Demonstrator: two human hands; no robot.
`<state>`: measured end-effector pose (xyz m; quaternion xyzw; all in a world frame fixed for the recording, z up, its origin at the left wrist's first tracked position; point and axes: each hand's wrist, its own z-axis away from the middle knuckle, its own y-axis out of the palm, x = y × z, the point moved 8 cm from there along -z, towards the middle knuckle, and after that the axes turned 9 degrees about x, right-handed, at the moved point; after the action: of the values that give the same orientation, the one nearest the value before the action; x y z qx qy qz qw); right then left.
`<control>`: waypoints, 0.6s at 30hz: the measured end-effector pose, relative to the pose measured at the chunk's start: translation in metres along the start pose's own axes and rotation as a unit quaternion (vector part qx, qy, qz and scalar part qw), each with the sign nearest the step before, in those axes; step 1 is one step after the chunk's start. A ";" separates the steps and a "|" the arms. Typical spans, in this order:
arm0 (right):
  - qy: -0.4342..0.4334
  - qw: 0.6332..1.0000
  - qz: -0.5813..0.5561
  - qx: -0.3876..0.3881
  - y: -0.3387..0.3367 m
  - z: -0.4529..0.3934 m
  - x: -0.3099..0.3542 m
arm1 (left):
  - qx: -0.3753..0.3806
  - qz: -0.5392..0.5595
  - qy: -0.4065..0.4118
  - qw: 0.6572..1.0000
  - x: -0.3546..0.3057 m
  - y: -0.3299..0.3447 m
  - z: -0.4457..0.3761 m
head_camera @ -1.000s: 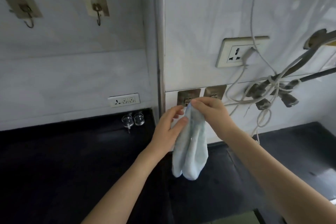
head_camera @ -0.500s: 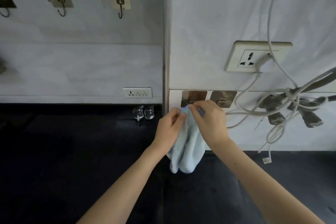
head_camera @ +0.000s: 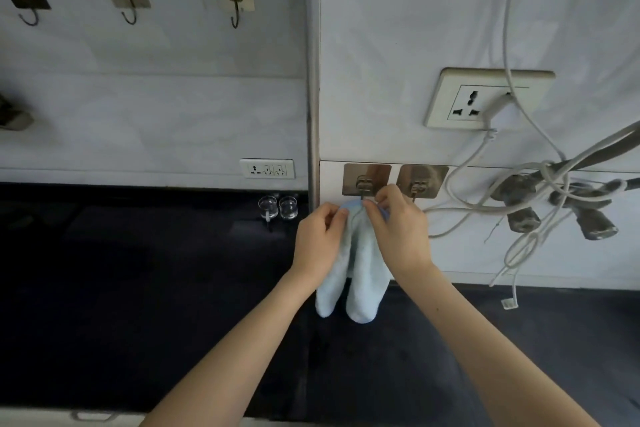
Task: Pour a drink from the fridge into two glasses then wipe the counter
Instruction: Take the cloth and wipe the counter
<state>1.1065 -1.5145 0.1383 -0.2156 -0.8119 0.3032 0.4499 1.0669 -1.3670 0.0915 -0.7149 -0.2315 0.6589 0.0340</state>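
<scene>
Both sets of fingers pinch the top edge of the pale blue cloth (head_camera: 360,274) just under the left steel hook (head_camera: 363,185), at the frame's centre. My left hand (head_camera: 320,243) clamps the cloth's left corner, my right hand (head_camera: 398,232) its right corner. From there the cloth hangs straight down, long axis vertical, its two lobes ending just above the dark tabletop (head_camera: 138,288). I judge the right hand nearer the hook, so it should seat the loop there. Two glasses (head_camera: 278,207) stand against the wall, left of the hands.
</scene>
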 end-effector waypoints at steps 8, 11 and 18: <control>0.113 0.980 -0.154 0.049 0.022 0.015 -0.024 | 0.063 0.039 -0.125 0.989 0.034 0.021 -0.001; 0.161 0.960 -0.218 0.067 0.029 0.019 -0.031 | 0.075 0.036 -0.131 0.988 0.035 0.026 0.002; 0.157 0.954 -0.231 0.104 0.026 0.018 -0.032 | 0.056 0.017 -0.097 0.994 0.020 0.021 0.013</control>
<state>1.1091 -1.5208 0.0944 -0.0189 -0.7226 0.2359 0.6495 1.0612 -1.3811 0.0636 -0.6483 -0.1849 0.7375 0.0400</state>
